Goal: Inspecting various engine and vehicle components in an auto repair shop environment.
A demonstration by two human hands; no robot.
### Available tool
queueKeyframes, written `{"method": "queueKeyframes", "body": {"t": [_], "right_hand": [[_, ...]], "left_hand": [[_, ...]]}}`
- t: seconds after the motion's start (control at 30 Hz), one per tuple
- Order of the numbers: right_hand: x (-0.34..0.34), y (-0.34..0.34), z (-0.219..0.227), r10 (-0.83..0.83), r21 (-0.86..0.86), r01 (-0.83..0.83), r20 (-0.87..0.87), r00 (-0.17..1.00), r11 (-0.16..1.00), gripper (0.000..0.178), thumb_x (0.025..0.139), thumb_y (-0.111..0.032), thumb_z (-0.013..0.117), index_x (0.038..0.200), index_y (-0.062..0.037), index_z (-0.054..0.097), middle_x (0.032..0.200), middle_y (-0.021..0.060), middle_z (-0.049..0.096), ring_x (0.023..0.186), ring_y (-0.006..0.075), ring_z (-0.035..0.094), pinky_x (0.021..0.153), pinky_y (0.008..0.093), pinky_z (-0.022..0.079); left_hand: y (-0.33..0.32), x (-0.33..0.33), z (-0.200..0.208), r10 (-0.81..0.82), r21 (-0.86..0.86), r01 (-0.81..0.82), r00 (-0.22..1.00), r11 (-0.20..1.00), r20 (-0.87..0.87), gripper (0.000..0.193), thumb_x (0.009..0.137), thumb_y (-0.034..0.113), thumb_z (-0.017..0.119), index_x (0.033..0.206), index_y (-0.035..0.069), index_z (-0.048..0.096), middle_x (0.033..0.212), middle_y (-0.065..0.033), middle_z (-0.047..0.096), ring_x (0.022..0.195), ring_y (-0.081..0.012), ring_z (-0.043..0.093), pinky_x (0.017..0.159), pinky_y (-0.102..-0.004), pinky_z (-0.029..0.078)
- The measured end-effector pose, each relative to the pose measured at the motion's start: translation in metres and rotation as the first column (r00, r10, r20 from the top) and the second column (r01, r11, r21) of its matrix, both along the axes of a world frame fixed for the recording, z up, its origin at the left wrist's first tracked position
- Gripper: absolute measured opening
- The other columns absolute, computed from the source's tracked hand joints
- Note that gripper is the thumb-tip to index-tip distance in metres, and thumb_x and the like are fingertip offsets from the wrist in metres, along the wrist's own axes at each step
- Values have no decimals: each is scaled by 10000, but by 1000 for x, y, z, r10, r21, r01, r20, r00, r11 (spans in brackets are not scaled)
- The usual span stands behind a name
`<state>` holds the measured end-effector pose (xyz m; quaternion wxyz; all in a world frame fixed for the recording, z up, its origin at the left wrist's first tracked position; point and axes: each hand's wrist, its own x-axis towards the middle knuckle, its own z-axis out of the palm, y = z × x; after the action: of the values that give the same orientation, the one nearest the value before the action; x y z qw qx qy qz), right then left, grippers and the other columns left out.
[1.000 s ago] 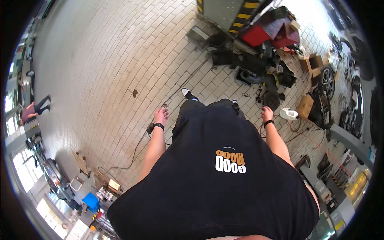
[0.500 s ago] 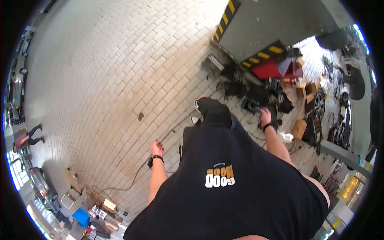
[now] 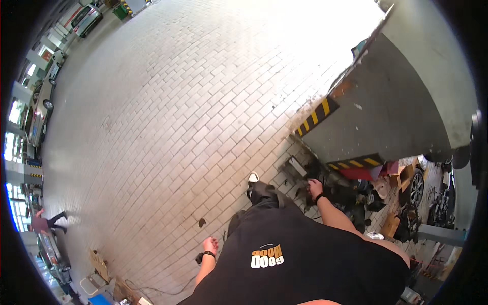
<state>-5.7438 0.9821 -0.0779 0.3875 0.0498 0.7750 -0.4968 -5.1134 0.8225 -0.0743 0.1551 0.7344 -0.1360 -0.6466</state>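
1. Left hand (image 3: 210, 245), lower centre of the frame: fingers loosely curled; cannot tell whether they grip anything.
2. Right hand (image 3: 314, 188), right of centre: fingers bent, any hold unclear, near the dark parts (image 3: 338, 192).
3. Those parts lie heaped on the floor (image 3: 178, 127), right of centre, below the pillar (image 3: 391, 101).
4. Wheel (image 3: 417, 187): right side.

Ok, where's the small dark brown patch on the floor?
In the head view, the small dark brown patch lies below-left of centre on the pale brick floor, just above the left hand.
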Motion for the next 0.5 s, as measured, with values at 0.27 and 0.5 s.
{"method": "queueKeyframes", "body": {"t": [0.27,0.5], "right_hand": [[-96,-232,69,87,-130,-103,-122,989,986,264,931,-166,549,1141,-27,628,928,61,662,549,106,541,452,252,426],[-122,-249,-10,-276,-188,246,-156,948,951,117,847,-137,593,891,-37,635,643,28,548,523,138,524,442,302,406]], "left_hand": [[-294,-151,59,30,-267,-36,999,963,-28,180,959,266,511,1076,163,600,836,-6,642,695,-127,612,538,-270,452],[-468,-278,3,-244,-172,224,963,959,-109,176,945,242,506,1067,141,585,817,-33,641,618,-156,605,467,-297,449]]}}
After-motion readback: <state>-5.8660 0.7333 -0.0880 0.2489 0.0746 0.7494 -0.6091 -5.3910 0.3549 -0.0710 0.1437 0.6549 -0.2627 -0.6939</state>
